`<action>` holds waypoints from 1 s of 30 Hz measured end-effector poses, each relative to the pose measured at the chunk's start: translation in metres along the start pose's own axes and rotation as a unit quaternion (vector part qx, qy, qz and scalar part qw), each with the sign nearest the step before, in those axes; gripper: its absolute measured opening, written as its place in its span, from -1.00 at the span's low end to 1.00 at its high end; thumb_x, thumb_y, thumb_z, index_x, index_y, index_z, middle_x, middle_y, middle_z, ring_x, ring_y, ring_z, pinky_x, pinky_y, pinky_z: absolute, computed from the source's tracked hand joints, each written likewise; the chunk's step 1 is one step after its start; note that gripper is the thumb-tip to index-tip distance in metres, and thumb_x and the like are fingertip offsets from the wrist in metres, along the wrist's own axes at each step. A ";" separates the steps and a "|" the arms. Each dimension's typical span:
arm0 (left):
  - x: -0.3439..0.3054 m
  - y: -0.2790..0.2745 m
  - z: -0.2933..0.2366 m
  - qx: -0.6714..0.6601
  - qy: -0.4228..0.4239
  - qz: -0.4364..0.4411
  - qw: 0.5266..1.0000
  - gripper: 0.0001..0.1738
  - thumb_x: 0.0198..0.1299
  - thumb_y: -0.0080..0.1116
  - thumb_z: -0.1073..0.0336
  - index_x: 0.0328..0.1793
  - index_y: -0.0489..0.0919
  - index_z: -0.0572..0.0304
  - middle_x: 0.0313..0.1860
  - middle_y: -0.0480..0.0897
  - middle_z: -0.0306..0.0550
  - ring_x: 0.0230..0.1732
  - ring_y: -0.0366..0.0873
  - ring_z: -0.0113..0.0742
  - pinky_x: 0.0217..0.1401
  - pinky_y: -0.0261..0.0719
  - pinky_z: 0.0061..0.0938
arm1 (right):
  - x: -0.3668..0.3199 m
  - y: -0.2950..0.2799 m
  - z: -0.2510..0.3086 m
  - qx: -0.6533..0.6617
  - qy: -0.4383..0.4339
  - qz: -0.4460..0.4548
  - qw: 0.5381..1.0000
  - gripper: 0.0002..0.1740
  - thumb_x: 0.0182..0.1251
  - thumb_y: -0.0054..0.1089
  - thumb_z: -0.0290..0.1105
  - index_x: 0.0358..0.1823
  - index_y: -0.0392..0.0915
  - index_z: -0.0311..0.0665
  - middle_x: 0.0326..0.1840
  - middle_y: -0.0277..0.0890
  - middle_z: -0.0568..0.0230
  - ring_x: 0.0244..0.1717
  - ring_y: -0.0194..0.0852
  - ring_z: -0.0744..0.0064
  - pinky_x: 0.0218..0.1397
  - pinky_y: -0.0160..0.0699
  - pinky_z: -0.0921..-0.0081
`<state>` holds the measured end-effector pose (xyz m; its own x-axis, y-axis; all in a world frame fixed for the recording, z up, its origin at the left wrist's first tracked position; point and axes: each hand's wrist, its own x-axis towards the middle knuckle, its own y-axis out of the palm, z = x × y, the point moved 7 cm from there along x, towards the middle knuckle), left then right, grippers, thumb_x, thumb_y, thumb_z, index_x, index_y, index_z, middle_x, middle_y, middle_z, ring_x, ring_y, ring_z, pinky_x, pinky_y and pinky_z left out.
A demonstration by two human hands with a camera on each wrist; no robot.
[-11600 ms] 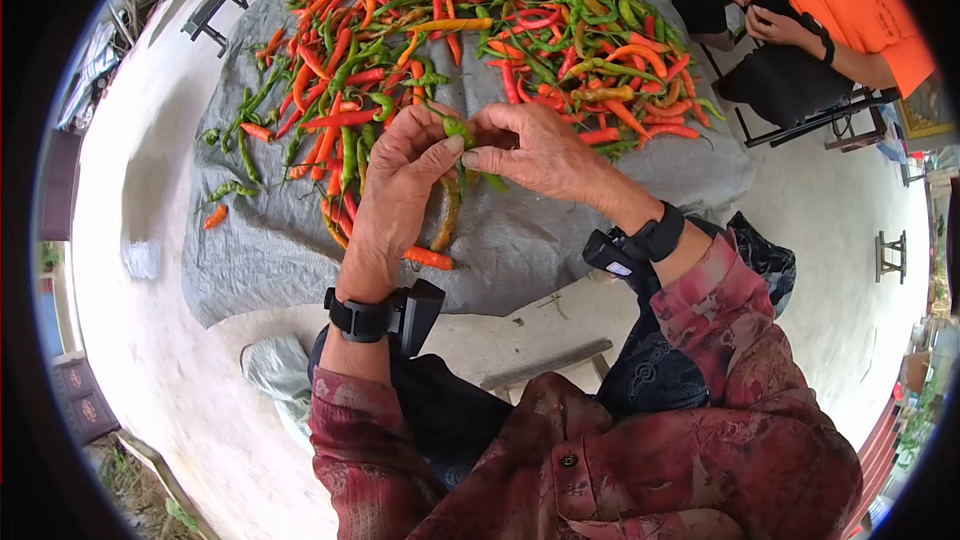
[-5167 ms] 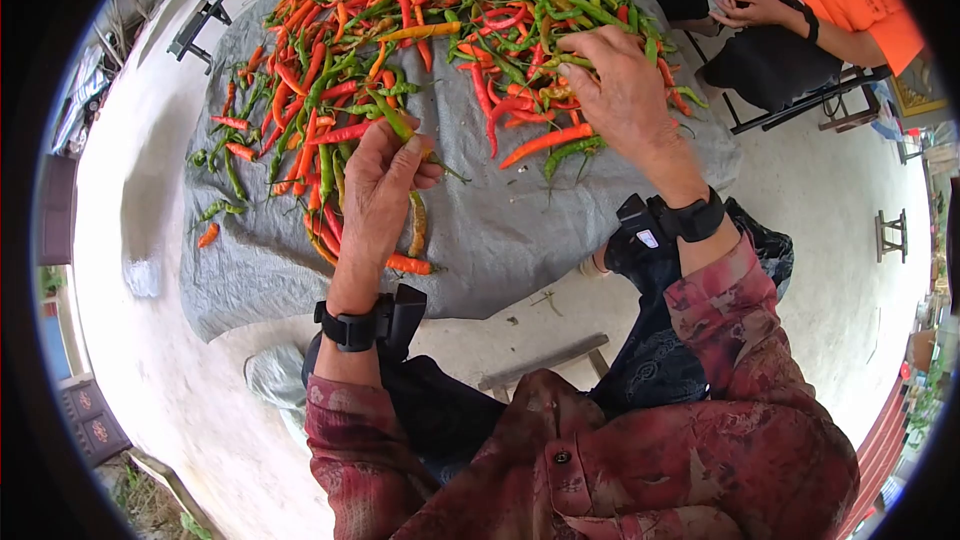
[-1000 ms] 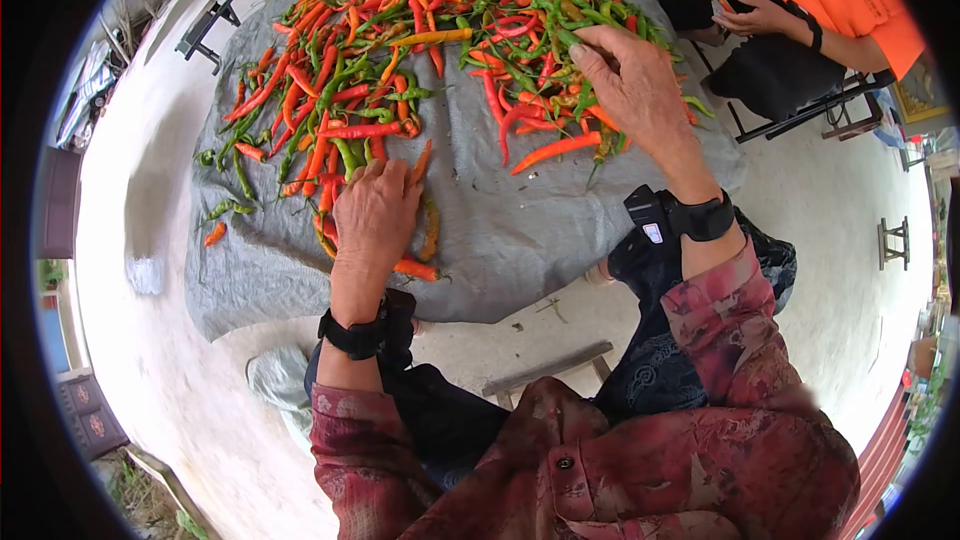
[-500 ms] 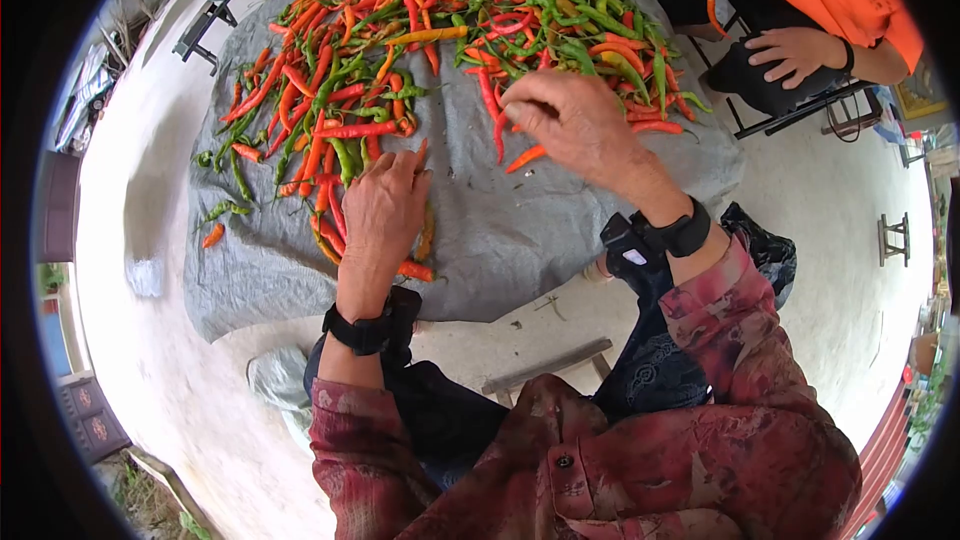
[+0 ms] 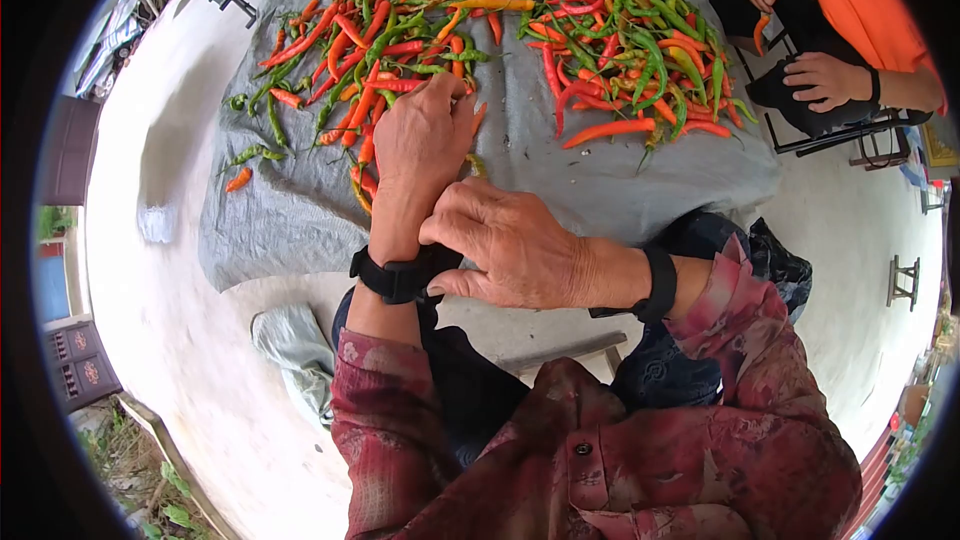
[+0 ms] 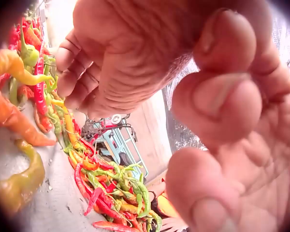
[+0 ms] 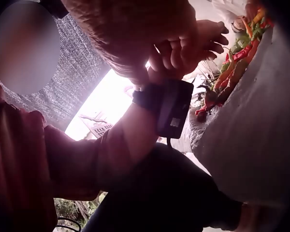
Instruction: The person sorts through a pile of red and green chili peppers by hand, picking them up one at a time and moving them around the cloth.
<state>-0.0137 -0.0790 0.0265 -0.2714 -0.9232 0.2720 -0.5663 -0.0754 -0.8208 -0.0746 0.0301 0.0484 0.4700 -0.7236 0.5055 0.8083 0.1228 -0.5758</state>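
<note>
Peppers (image 5: 495, 4) lie beside left hand (image 5: 425, 132), beyond right hand (image 5: 520, 248)

From the head, looks forward and down over left hand (image 5: 425, 137) and right hand (image 5: 522, 252). From the left wrist, faces outward, very near right fingers (image 6: 217, 104); shares peppers (image 5: 490, 4) beyond the hands with the head view. From the right wrist, faces the left forearm (image 7: 136, 126), near.
</note>
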 end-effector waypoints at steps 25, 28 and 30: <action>0.000 0.034 -0.009 0.138 0.095 -0.001 0.986 -0.82 0.14 0.16 0.25 -0.18 0.52 0.12 -0.23 0.60 -0.10 -0.12 0.57 -0.05 -0.14 0.55 -0.23 | 0.011 0.014 0.025 -0.179 -0.115 -0.067 0.975 -0.55 -0.30 0.24 -0.31 -0.24 0.49 -0.29 -0.23 0.35 0.21 -0.25 0.34 0.24 -0.22 0.45 0.36; 0.001 0.034 -0.010 0.144 0.112 -0.006 0.983 -0.82 0.11 0.18 0.28 -0.18 0.52 0.13 -0.23 0.59 -0.09 -0.11 0.56 -0.05 -0.11 0.55 -0.25 | 0.011 0.014 0.025 -0.179 -0.115 -0.082 0.974 -0.54 -0.32 0.24 -0.32 -0.25 0.49 -0.29 -0.23 0.35 0.21 -0.26 0.36 0.23 -0.20 0.47 0.36; 0.001 0.034 -0.009 0.146 0.115 -0.006 0.982 -0.81 0.10 0.18 0.28 -0.18 0.52 0.13 -0.23 0.59 -0.09 -0.11 0.55 -0.04 -0.09 0.54 -0.25 | 0.011 0.014 0.027 -0.184 -0.115 -0.082 0.973 -0.54 -0.32 0.24 -0.33 -0.25 0.49 -0.29 -0.23 0.35 0.21 -0.26 0.36 0.23 -0.19 0.48 0.36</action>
<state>-0.0397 -0.0791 0.0033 -0.4542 -0.8143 0.3613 -0.3314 -0.2219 -0.9170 -0.0488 0.0420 0.0629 0.4462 -0.5363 0.7164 0.7179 -0.2634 -0.6443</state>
